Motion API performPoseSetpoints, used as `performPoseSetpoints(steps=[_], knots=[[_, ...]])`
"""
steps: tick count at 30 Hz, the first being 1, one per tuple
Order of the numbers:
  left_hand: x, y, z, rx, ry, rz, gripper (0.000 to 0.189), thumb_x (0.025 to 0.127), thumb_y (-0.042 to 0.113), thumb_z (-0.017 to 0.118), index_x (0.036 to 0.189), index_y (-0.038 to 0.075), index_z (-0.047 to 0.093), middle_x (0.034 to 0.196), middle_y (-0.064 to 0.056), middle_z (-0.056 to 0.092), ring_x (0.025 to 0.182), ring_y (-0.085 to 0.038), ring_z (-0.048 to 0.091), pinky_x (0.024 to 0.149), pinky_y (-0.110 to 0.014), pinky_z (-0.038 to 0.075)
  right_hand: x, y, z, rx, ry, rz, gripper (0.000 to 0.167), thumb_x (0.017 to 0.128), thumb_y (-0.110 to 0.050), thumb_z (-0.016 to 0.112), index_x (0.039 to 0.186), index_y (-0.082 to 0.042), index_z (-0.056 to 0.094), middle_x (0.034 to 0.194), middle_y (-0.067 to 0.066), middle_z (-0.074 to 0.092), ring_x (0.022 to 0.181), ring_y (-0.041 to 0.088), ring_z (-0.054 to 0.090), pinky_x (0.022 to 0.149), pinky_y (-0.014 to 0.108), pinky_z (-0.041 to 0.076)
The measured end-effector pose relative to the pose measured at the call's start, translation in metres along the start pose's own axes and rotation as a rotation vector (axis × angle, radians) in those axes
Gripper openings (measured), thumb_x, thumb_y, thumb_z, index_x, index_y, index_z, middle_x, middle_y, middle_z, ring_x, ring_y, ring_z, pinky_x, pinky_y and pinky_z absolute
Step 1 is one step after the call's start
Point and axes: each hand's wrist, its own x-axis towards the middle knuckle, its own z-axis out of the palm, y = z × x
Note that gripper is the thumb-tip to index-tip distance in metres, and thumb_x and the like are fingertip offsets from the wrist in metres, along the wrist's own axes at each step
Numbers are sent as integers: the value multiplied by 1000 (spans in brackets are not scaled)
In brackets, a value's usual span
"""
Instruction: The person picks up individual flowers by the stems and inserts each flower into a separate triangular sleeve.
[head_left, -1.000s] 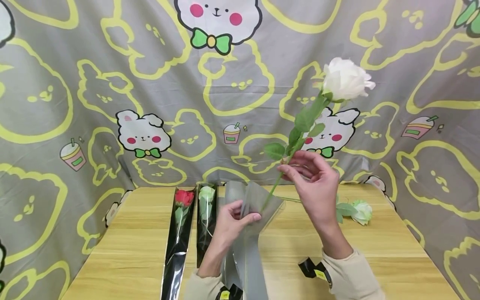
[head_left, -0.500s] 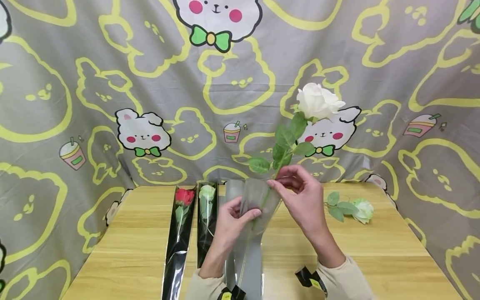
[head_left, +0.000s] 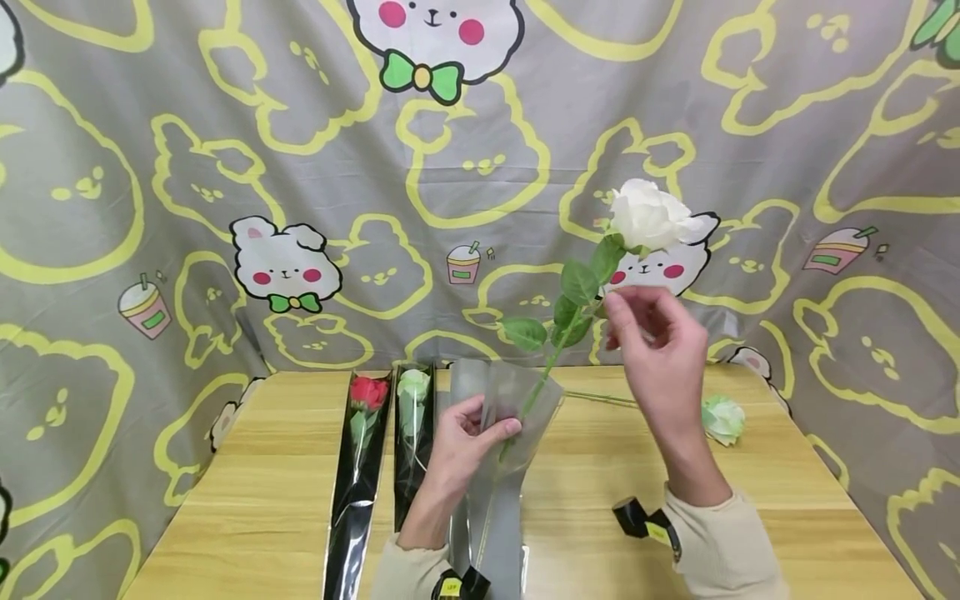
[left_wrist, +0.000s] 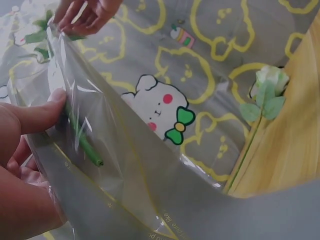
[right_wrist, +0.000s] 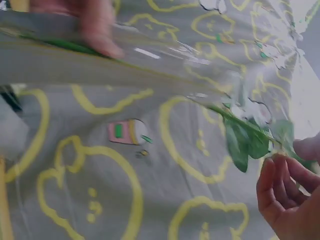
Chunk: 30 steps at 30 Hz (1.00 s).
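Observation:
My left hand (head_left: 468,437) grips a clear plastic flower sleeve (head_left: 536,425) near its wide upper mouth, with the thumb across the front. A long-stemmed white rose (head_left: 651,215) leans to the right out of that mouth. Its lower stem (left_wrist: 87,147) is inside the film, and the cut end shows through in the left wrist view. My right hand (head_left: 667,358) pinches the rose among its green leaves (right_wrist: 245,142), below the bloom. Exactly which leaf or stalk is between the fingertips is hard to tell.
Left of my hands lie a red rose (head_left: 369,393) and a pale green rose (head_left: 413,386) in dark sleeves. Grey wrapping (head_left: 504,525) lies under my left wrist. Another pale rose (head_left: 723,421) lies at the right, partly behind my right arm. A patterned curtain (head_left: 480,192) hangs behind the table.
The rose stem has gone down into the sleeve, lowering the bloom and bringing it left. My right hand has since moved from the lower stem up and right to the upper leaves.

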Motion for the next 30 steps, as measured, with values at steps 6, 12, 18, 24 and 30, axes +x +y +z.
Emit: performPoseSetpoints(steps=[6, 12, 18, 24, 30], knots=[[0, -2, -3, 32, -21, 3, 25, 83, -1, 82, 104, -9, 71, 86, -5, 75, 79, -14, 70, 73, -25, 53, 20, -6, -9, 100, -61, 101, 18, 94, -10, 75, 107, 3, 75, 86, 10, 70, 64, 16, 61, 62, 23, 54], [0, -2, -4, 59, -39, 4, 25, 83, -1, 83, 104, -9, 71, 87, -6, 75, 80, -14, 69, 74, -26, 53, 28, -13, -12, 133, -212, 162, 15, 93, -7, 76, 104, 3, 75, 88, 9, 71, 68, 15, 61, 66, 23, 55], [0, 3, -3, 74, -87, 17, 28, 88, 2, 80, 113, -7, 71, 94, -8, 74, 85, -14, 69, 78, -26, 54, 32, -23, -8, -3, -255, 127, 12, 92, -8, 77, 99, 1, 75, 83, 2, 69, 72, 14, 61, 64, 22, 50], [-3, 9, -1, 97, -115, -8, 28, 95, 8, 73, 118, -8, 68, 102, -11, 73, 90, -15, 67, 81, -28, 53, 32, -23, 4, -43, -276, 77, 14, 92, -9, 78, 97, 3, 74, 87, -1, 71, 80, 17, 64, 68, 22, 51], [-11, 14, -3, 129, -128, 20, 33, 108, 16, 54, 89, -10, 56, 74, 0, 59, 67, -8, 52, 64, -22, 42, 29, -17, 11, -69, -333, 45, 10, 93, -10, 77, 93, 0, 75, 88, 3, 70, 79, 18, 64, 67, 22, 54]])
